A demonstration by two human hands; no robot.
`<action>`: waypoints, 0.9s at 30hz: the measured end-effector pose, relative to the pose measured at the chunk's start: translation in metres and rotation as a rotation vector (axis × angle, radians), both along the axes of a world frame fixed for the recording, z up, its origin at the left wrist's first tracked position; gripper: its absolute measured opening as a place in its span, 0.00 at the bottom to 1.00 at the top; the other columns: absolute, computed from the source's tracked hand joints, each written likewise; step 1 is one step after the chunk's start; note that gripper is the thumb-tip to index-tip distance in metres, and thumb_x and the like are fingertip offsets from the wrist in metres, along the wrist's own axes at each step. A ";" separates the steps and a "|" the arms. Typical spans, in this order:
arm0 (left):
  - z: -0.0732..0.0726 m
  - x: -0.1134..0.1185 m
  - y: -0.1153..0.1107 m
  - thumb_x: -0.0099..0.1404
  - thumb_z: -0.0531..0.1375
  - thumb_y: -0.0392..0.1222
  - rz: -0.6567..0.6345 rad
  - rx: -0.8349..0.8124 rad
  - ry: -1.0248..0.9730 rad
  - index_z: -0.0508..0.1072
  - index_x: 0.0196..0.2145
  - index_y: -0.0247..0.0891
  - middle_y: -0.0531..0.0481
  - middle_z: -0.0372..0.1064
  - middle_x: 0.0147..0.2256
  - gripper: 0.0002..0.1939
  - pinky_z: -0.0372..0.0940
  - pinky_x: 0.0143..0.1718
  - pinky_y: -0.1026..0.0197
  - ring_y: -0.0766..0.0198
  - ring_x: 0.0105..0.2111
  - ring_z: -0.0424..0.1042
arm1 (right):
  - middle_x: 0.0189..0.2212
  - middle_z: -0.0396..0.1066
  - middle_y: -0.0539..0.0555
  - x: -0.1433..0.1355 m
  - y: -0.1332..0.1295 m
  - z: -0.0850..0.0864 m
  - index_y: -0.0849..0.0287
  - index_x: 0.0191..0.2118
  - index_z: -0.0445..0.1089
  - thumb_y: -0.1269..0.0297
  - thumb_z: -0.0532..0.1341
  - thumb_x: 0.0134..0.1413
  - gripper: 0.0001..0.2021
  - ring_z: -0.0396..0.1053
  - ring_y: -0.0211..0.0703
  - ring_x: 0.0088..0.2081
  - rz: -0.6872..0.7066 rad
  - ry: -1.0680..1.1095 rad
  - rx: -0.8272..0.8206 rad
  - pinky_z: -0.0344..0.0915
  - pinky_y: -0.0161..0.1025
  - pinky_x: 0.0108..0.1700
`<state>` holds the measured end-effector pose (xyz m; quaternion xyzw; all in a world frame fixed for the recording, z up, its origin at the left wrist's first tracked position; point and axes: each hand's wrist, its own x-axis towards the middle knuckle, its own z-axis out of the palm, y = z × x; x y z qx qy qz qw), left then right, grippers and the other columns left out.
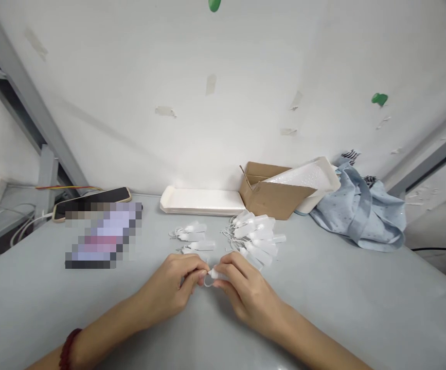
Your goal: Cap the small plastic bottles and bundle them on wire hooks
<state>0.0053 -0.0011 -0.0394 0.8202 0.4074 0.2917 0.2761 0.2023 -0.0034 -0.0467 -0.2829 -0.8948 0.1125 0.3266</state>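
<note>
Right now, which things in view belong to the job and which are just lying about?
In the job, likely:
white bottle, held by the right fingers; left fingers at its tip
smaller bottle group
larger bottle pile

Just lying about, likely:
phone
pixelated device
blue cloth
cardboard box and white stack, role unclear

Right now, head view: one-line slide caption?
Right hand holds a small bottle, left hand at its tip, with more bottles and an open carton beyond on the table.
</note>
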 end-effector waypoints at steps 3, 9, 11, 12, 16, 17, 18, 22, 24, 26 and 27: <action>0.003 -0.001 0.001 0.66 0.47 0.36 -0.025 -0.010 0.008 0.71 0.28 0.35 0.54 0.64 0.21 0.15 0.60 0.28 0.65 0.67 0.21 0.64 | 0.34 0.63 0.61 0.000 0.000 0.000 0.66 0.43 0.64 0.74 0.51 0.61 0.08 0.64 0.42 0.34 -0.001 -0.009 0.015 0.68 0.38 0.35; 0.017 -0.009 0.006 0.66 0.50 0.42 0.021 -0.298 -0.066 0.67 0.48 0.37 0.53 0.69 0.30 0.15 0.63 0.30 0.64 0.67 0.25 0.68 | 0.37 0.64 0.61 0.001 0.002 0.006 0.64 0.45 0.63 0.73 0.52 0.61 0.08 0.66 0.43 0.38 -0.035 0.060 0.086 0.69 0.39 0.37; 0.020 -0.013 0.008 0.68 0.49 0.44 0.038 -0.343 -0.105 0.68 0.47 0.37 0.53 0.69 0.29 0.15 0.63 0.30 0.64 0.67 0.26 0.67 | 0.37 0.64 0.60 0.002 0.004 0.007 0.62 0.46 0.62 0.73 0.53 0.60 0.08 0.66 0.44 0.38 -0.070 0.096 0.124 0.68 0.40 0.37; 0.021 -0.014 0.009 0.68 0.48 0.45 0.041 -0.358 -0.116 0.70 0.44 0.36 0.53 0.68 0.29 0.16 0.62 0.30 0.64 0.67 0.26 0.67 | 0.37 0.64 0.60 0.003 0.005 0.008 0.61 0.46 0.62 0.73 0.53 0.60 0.09 0.65 0.44 0.38 -0.085 0.108 0.136 0.68 0.40 0.37; 0.024 -0.012 0.009 0.67 0.50 0.47 0.040 -0.431 -0.147 0.73 0.36 0.36 0.53 0.67 0.27 0.16 0.60 0.27 0.65 0.67 0.25 0.66 | 0.37 0.65 0.60 0.004 0.007 0.008 0.63 0.45 0.63 0.74 0.54 0.59 0.08 0.66 0.44 0.38 -0.082 0.128 0.155 0.68 0.39 0.38; 0.025 -0.010 0.009 0.67 0.51 0.47 0.042 -0.449 -0.161 0.72 0.35 0.36 0.53 0.67 0.27 0.15 0.60 0.27 0.66 0.67 0.25 0.66 | 0.37 0.65 0.60 0.004 0.006 0.007 0.64 0.45 0.63 0.74 0.55 0.59 0.08 0.66 0.44 0.38 -0.071 0.123 0.155 0.68 0.39 0.37; 0.025 -0.008 0.007 0.66 0.52 0.47 0.044 -0.463 -0.176 0.72 0.33 0.36 0.54 0.66 0.26 0.14 0.60 0.27 0.66 0.67 0.25 0.66 | 0.37 0.65 0.60 0.003 0.005 0.006 0.64 0.45 0.63 0.74 0.55 0.59 0.08 0.65 0.44 0.38 -0.061 0.113 0.151 0.68 0.39 0.37; 0.023 -0.001 0.000 0.64 0.54 0.46 0.069 -0.476 -0.223 0.69 0.26 0.36 0.56 0.63 0.21 0.14 0.59 0.25 0.67 0.69 0.22 0.64 | 0.37 0.63 0.60 -0.001 -0.001 0.001 0.64 0.45 0.62 0.74 0.53 0.60 0.09 0.65 0.44 0.38 -0.044 0.107 0.099 0.68 0.39 0.37; 0.021 0.001 -0.003 0.63 0.54 0.46 0.073 -0.486 -0.243 0.69 0.24 0.36 0.56 0.62 0.20 0.15 0.59 0.24 0.67 0.69 0.21 0.63 | 0.37 0.62 0.60 -0.003 -0.004 -0.002 0.63 0.45 0.61 0.74 0.53 0.60 0.08 0.65 0.43 0.38 -0.043 0.136 0.057 0.68 0.39 0.36; 0.019 0.002 -0.004 0.63 0.54 0.46 0.069 -0.506 -0.253 0.69 0.24 0.35 0.56 0.62 0.20 0.14 0.59 0.24 0.67 0.69 0.21 0.63 | 0.37 0.61 0.60 -0.004 -0.004 -0.005 0.62 0.45 0.60 0.75 0.52 0.60 0.09 0.65 0.43 0.37 -0.032 0.147 0.028 0.68 0.38 0.36; 0.019 0.002 -0.003 0.63 0.54 0.46 0.066 -0.515 -0.251 0.69 0.24 0.35 0.56 0.62 0.20 0.14 0.59 0.23 0.67 0.69 0.20 0.63 | 0.38 0.61 0.60 -0.004 -0.004 -0.005 0.62 0.45 0.60 0.75 0.52 0.60 0.09 0.65 0.42 0.37 -0.025 0.139 0.016 0.68 0.38 0.36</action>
